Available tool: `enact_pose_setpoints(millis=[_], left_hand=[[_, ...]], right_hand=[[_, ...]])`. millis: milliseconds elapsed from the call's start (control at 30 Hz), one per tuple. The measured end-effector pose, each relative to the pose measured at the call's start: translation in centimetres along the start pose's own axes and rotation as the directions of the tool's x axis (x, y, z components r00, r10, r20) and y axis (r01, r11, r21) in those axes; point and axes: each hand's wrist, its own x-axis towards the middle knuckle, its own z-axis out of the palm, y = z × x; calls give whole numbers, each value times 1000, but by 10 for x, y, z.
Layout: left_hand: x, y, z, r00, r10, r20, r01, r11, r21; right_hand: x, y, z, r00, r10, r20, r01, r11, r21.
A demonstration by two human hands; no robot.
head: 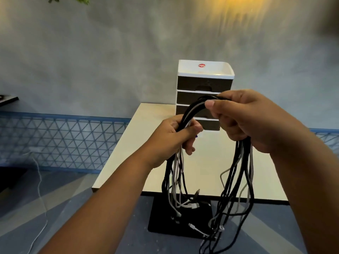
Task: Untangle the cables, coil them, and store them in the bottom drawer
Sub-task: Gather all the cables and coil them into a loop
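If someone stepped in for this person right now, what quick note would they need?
Left hand grips one side of the cable bundle; right hand grips the other, with the bundle arching between them above the table.
Black and white ends hang loose and mixed below both hands.
Drawer unit stands at the table's far edge, drawers shut.
Done: cables gathered up.
Left: separate, coil, store in the bottom drawer.

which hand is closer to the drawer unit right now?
Right. The right hand overlaps the drawer unit in view, level with its middle drawers. The left hand sits lower and to the left, near the unit's bottom. Both grip the cables.
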Motion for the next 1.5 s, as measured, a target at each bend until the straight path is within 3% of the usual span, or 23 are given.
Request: enact_pose_setpoints(millis=[167,333,533,733,867,1000,1200,1267,1333,1400,1500], left_hand=[[-13,-33,1,987,-109,118,120,989,-83],[-30,-78,2,961,-261,93,272,952,-143],[-33,-80,-20,935,-342,96,346,938,-27],[-26,-42,-49,939,-316,136,337,923,-185],[-19,0,-54,947,-258,192,290,944,-160],[-3,38,-33,931,-282,232,301,952,-51],[22,70,8,864,-387,321,427,902,-61],[28,74,17,856,-393,335,429,902,-37],[33,74,24,850,-409,331,430,903,12],[37,73,31,833,-435,342,437,896,75],[40,68,43,811,-453,370,425,891,161]], right_hand=[[-2,6,-30,989,13,-149,21,974,226],[0,21,-70,975,43,-216,28,949,314],[-8,67,-81,967,116,-226,-20,922,386],[-30,136,-86,986,115,-120,-46,881,471],[-51,180,-81,990,120,78,-142,898,417],[-61,205,-68,946,191,263,-275,902,332],[-60,207,-57,886,336,320,-356,934,3],[-59,191,-65,882,332,336,-334,941,-52],[-56,165,-73,936,188,296,-211,976,46],[-50,131,-72,989,-27,144,-1,982,188],[-37,92,-55,981,-174,-83,186,968,168]])
